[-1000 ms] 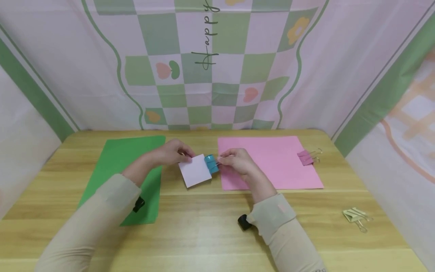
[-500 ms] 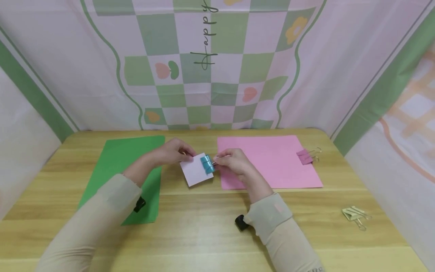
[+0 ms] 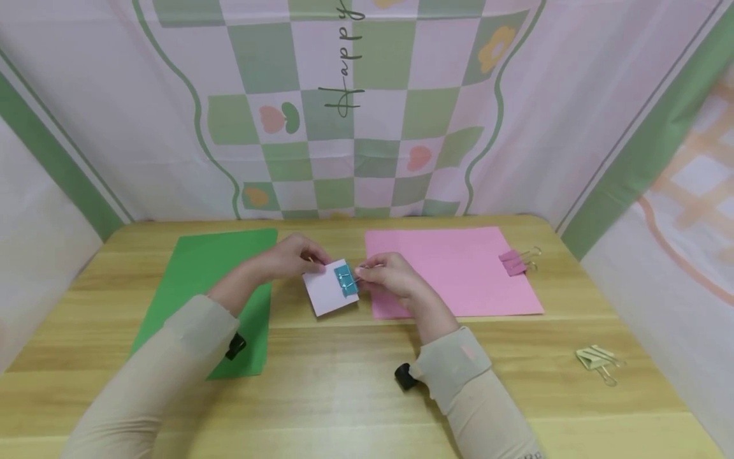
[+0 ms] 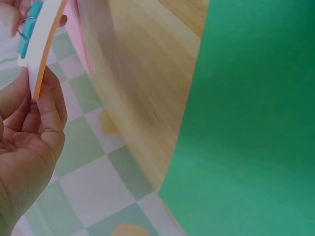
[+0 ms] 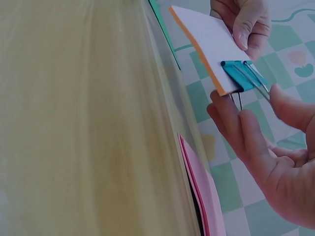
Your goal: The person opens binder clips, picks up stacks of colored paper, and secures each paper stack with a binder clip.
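Note:
My left hand (image 3: 294,256) pinches one corner of a small square sticky note pad (image 3: 327,292), white on top with an orange side in the wrist views. A teal binder clip (image 3: 346,280) sits over the pad's right edge, its upper wire handle tilted back across the clip body. My right hand (image 3: 390,275) holds the clip by its wire handles; in the right wrist view the thumb (image 5: 290,105) meets the upper handle and the fingers are at the lower one. Both hands are above the wooden table (image 3: 321,382).
Green paper (image 3: 201,274) lies at left under the left forearm. Pink paper (image 3: 447,274) lies at right, with a pink binder clip (image 3: 514,262) on its right edge. A pale yellow binder clip (image 3: 596,360) rests near the table's right edge. A patterned curtain (image 3: 355,159) hangs behind.
The teal clip has moved left, from the pad's edge further onto the pad. Its upper handle now lies back over the clip body. My left hand and the pad have hardly moved.

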`<action>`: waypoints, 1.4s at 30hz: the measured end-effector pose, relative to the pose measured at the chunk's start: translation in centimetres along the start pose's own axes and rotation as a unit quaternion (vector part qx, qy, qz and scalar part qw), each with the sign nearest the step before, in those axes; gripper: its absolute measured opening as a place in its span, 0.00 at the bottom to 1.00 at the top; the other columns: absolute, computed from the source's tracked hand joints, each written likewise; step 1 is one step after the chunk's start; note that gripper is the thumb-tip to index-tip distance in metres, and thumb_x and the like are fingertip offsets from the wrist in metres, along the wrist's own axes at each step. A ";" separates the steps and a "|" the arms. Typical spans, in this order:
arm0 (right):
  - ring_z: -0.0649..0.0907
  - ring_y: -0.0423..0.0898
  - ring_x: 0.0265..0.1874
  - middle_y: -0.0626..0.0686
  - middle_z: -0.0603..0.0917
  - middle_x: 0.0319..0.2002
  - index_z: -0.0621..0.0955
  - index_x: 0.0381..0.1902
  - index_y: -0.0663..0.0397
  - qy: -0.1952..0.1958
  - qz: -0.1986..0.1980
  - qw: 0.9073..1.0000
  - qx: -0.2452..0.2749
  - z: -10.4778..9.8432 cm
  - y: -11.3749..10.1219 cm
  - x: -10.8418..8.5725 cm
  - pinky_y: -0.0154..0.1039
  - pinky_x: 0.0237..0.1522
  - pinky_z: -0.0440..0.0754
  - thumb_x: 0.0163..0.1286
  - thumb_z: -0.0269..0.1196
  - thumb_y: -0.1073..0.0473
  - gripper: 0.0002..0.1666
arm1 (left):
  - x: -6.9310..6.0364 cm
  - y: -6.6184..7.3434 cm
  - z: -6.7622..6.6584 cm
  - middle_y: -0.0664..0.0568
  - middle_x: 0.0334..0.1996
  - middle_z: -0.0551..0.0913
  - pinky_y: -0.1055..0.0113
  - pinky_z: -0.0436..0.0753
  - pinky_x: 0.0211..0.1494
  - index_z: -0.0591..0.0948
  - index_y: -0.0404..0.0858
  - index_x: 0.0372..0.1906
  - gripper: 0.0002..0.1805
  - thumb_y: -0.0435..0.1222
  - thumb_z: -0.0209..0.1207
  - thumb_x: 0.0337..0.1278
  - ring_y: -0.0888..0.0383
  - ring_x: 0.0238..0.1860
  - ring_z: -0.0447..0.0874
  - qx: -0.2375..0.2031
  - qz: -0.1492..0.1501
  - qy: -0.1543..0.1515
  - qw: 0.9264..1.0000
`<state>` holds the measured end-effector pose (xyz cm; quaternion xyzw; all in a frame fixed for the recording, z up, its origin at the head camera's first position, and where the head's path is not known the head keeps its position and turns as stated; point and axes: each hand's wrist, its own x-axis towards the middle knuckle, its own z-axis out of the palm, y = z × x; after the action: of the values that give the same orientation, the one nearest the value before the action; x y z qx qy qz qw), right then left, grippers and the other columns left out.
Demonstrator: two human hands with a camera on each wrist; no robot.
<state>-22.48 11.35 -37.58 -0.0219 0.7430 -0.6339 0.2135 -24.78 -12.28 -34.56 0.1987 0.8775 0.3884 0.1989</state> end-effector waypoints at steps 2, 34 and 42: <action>0.87 0.46 0.44 0.63 0.84 0.47 0.75 0.54 0.74 -0.011 -0.001 1.000 0.002 -0.1 0.1 0.0 0.42 0.56 0.84 0.72 0.61 0.65 0.19 | 0.0 -0.1 0.0 0.43 0.47 0.87 0.70 0.81 0.45 0.86 0.33 0.50 0.12 0.29 0.60 0.65 0.54 0.45 0.81 -0.006 0.000 0.000 1.000; 0.85 0.60 0.55 0.71 0.81 0.56 0.68 0.65 0.75 -0.107 -0.019 0.994 0.021 -3.3 0.2 -0.3 0.46 0.63 0.80 0.77 0.53 0.60 0.27 | 0.0 -1.2 -1.6 0.43 0.46 0.87 0.69 0.80 0.45 0.84 0.32 0.52 0.13 0.30 0.59 0.66 0.56 0.43 0.80 0.000 0.019 -0.033 0.999; 0.84 0.59 0.56 0.71 0.77 0.62 0.65 0.70 0.69 -0.090 -0.051 0.994 0.015 -6.2 -0.6 -1.4 0.52 0.67 0.75 0.80 0.50 0.53 0.31 | -0.2 -1.8 -2.2 0.43 0.46 0.86 0.69 0.80 0.46 0.84 0.32 0.52 0.13 0.30 0.58 0.66 0.56 0.43 0.79 -0.005 0.005 -0.036 0.999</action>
<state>-23.47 17.41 -35.96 -0.1141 0.7088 -0.6508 0.2472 -26.09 -14.77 -34.54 0.2157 0.8667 0.3865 0.2299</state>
